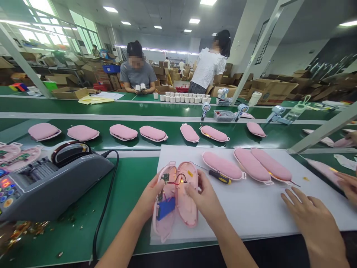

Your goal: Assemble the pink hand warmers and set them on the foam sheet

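Observation:
An opened pink plastic case lies in two halves above the white sheet, joined by thin red and black wires (178, 180). My left hand (149, 195) grips the left half (164, 227), which holds a green circuit board (165, 178) and a blue battery block (166, 208). The right half (187, 210), with a small glowing light near its top, is in my right hand (205, 197); the thumb presses on its inside. Just right of my hands rests a screwdriver (219, 176) with a black and yellow handle, beside a closed pink case (223, 165).
A grey tape dispenser (61, 186) with a black cable (107, 204) stands at left. More pink cases (153, 133) line the green belt (167, 149) ahead. At right, a co-worker's hand (309, 212) rests on the white sheet (251, 212). Two people work beyond the belt.

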The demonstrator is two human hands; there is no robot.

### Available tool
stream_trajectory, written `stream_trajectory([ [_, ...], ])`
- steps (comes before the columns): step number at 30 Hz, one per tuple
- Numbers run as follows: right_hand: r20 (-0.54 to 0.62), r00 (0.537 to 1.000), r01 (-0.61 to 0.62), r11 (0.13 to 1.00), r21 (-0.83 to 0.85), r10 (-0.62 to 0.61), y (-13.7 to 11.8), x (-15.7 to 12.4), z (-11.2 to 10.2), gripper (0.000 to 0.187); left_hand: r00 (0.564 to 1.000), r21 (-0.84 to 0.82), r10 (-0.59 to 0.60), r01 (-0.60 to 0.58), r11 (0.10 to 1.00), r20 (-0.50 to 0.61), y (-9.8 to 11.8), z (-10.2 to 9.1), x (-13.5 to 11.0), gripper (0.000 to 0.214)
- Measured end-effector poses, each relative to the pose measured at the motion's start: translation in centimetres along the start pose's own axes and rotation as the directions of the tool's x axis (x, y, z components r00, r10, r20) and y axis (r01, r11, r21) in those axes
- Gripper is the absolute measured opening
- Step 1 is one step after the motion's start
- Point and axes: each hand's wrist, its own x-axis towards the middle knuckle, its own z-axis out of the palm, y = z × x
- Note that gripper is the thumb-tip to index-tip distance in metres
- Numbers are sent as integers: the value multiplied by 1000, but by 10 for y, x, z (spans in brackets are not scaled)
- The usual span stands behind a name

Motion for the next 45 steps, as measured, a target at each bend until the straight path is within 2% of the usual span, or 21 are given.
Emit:
stream_trajectory([
  [1,-8,999,39,999,7,-39,-2,-2,-10,49,1000,52,12,-12,999,-14,4,-3,-1,74],
  [3,-99,985,146,989,33,-142,-3,-9,-49,53,999,171,1,-9,985,48,14,-11,-6,76],
  [6,-273,942,216,975,53,-194,12,-19,-140,64,986,331,-53,-3,944,160,25,-17,-13,90],
  [8,-483,849,288,954,83,-214,34,-22,-196,57,997,455,3,-37,890,76,27,-14,-15,82],
  [10,-510,844,271,952,145,-163,59,-20,-233,53,992,607,120,-66,792,-49,26,-6,-14,66],
  [12,-482,861,272,947,168,-162,76,-19,-249,49,969,730,207,-46,682,-132,24,4,-12,56],
  [13,-465,866,284,946,157,-183,79,-18,-249,45,959,773,232,-21,635,-164,23,8,-12,53],
  [15,-438,864,308,949,68,-249,75,-18,-233,43,944,827,253,36,561,-213,21,14,-12,52],
  [16,-417,865,310,951,3,-281,69,-19,-215,48,936,844,260,65,533,-236,21,16,-13,51],
  [17,-394,867,299,951,-78,-305,60,-19,-193,54,929,856,263,94,508,-259,20,17,-14,51],
  [19,-210,937,250,956,-154,-279,44,-20,-136,53,918,874,265,148,462,-296,20,18,-16,51],
  [22,-15,972,230,964,-135,-234,28,-19,-49,27,906,897,271,206,390,-325,20,22,-19,47],
  [25,107,973,214,971,-107,-203,22,-14,3,32,901,909,280,227,348,-332,20,27,-21,43],
  [27,173,967,202,975,-88,-185,18,-9,17,33,905,914,290,203,351,-312,20,29,-22,40],
  [30,244,958,153,988,13,-151,11,-6,27,36,906,924,323,157,348,-275,18,30,-20,36],
  [33,209,968,116,987,110,-137,7,-8,36,40,914,938,336,111,328,-225,16,28,-18,35],
  [35,165,976,127,986,108,-144,7,-10,41,43,928,942,337,42,334,-161,18,26,-17,38],
  [38,141,980,125,987,99,-139,9,-12,43,44,947,911,319,-94,401,-42,22,25,-20,41],
  [40,123,983,124,987,101,-136,12,-12,42,45,952,877,305,-141,458,-6,24,27,-24,41],
  [42,103,984,138,985,99,-148,14,-13,40,47,952,870,300,-103,483,-54,25,30,-26,39],
  [45,106,983,140,987,78,-148,14,-16,39,50,930,906,304,66,419,-209,25,36,-25,31],
])
